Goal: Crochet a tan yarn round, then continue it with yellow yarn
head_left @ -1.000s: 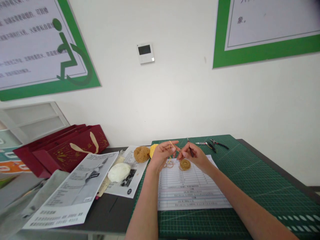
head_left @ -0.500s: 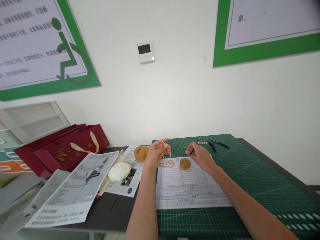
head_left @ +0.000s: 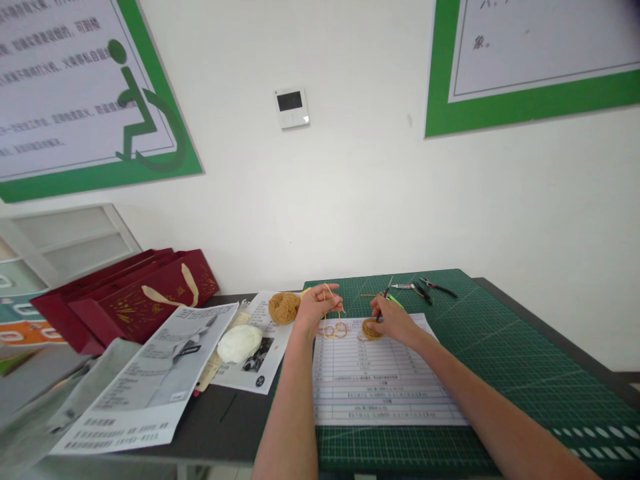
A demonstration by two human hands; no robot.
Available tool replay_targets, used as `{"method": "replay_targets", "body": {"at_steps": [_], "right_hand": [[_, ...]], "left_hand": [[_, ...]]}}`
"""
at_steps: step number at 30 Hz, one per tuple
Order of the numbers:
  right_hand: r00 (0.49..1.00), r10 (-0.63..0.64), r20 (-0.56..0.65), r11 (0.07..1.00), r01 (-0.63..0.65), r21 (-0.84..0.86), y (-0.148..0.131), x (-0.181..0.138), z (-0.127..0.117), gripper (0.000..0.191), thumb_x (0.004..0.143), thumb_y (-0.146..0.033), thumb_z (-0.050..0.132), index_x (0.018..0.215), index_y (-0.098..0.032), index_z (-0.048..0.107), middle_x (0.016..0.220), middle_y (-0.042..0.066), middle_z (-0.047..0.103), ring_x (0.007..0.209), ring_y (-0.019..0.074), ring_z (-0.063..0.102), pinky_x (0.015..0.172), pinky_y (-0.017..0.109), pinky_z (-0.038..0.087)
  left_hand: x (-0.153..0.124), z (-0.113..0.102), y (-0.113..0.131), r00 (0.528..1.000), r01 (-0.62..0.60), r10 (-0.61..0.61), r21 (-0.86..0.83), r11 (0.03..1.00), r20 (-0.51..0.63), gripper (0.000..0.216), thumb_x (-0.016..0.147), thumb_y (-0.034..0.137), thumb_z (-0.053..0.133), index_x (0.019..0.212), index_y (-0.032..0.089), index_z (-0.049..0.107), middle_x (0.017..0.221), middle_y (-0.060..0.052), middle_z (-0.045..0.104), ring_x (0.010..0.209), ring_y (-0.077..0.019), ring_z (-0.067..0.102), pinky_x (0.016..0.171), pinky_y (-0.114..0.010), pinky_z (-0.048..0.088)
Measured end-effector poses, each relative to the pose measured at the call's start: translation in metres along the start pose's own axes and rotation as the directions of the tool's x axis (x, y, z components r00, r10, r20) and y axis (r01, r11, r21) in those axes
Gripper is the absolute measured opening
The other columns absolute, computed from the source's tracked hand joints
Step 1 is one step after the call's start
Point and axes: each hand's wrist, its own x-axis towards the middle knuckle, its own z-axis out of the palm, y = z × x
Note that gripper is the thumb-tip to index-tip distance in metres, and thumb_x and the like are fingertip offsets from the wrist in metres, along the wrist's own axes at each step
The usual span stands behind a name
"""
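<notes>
My left hand (head_left: 321, 308) is closed, pinching yellow yarn (head_left: 326, 320) that loops over a finger and hangs to the paper below. My right hand (head_left: 391, 317) grips a slim crochet hook (head_left: 387, 291) with a dark handle, its thin metal end pointing up. Beneath the right fingers a round mustard crochet piece (head_left: 370, 329) lies on a printed sheet (head_left: 380, 380); the fingertips partly cover it. Whether they touch it I cannot tell. A ball of mustard yarn (head_left: 283, 309) sits just left of my left hand.
A green cutting mat (head_left: 500, 373) lies under the sheet. Pliers (head_left: 437, 287) and small tools rest at its back. Leftward are a white fibre bundle (head_left: 240, 343), printed papers (head_left: 145, 380), a grey cloth (head_left: 95, 387) and dark red gift bags (head_left: 150, 293). A wall stands behind.
My right hand has moved down and left with the crochet hook and now partly covers the crochet piece. My left hand has sunk slightly, still pinching the yarn.
</notes>
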Motion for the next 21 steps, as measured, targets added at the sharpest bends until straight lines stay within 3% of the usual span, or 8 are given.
{"method": "replay_targets", "body": {"at_steps": [5,13,17,19,21], "right_hand": [[0.999,-0.044,-0.006,0.998,0.044,-0.043,-0.004,-0.002,-0.001,0.029,0.072,-0.021,0.069,0.096,-0.017,0.053,0.091,0.008,0.067,0.086,0.0227,0.061,0.076,0.032,0.042],[0.999,0.004,0.047,1.0,-0.004,0.002,0.001,-0.001,0.004,0.023,0.072,-0.021,0.068,0.09,-0.018,0.053,0.08,0.005,0.067,0.073,0.0195,0.061,0.066,0.029,0.04],[0.999,0.024,0.022,0.945,-0.03,0.325,0.006,0.005,-0.005,0.029,0.066,-0.025,0.074,0.085,-0.019,0.052,0.077,0.001,0.062,0.07,0.0163,0.059,0.064,0.029,0.044],[0.999,0.007,0.048,0.827,-0.033,0.561,0.005,0.006,-0.017,0.037,0.065,-0.036,0.077,0.088,-0.019,0.053,0.077,0.0,0.06,0.068,0.0146,0.058,0.062,0.029,0.047],[0.998,-0.05,0.044,0.719,0.006,0.695,0.002,0.004,-0.032,0.045,0.065,-0.044,0.078,0.094,-0.018,0.055,0.08,0.0,0.061,0.07,0.0138,0.058,0.064,0.029,0.048]], "left_hand": [[0.0,-0.002,0.0,0.999,0.045,-0.045,0.069,0.997,0.007,0.045,0.057,0.022,0.083,0.098,0.009,0.067,0.068,-0.004,0.07,0.059,-0.0153,0.066,0.063,-0.031,0.054],[-0.001,-0.001,-0.005,0.988,0.089,-0.11,0.191,0.978,0.103,0.037,0.061,0.021,0.079,0.094,0.008,0.067,0.061,-0.004,0.068,0.054,-0.0149,0.064,0.057,-0.028,0.051],[-0.002,0.0,-0.004,0.975,0.1,-0.137,0.207,0.973,0.174,0.04,0.062,0.024,0.081,0.096,0.009,0.067,0.066,-0.005,0.069,0.056,-0.0155,0.065,0.06,-0.03,0.052],[-0.003,0.003,-0.004,0.959,0.112,-0.156,0.19,0.975,0.238,0.044,0.062,0.027,0.082,0.099,0.009,0.067,0.069,-0.006,0.07,0.06,-0.0162,0.066,0.063,-0.03,0.052],[-0.004,0.008,-0.003,0.938,0.127,-0.168,0.151,0.98,0.303,0.047,0.062,0.028,0.083,0.102,0.01,0.067,0.074,-0.007,0.07,0.065,-0.0167,0.066,0.066,-0.031,0.052]]}}
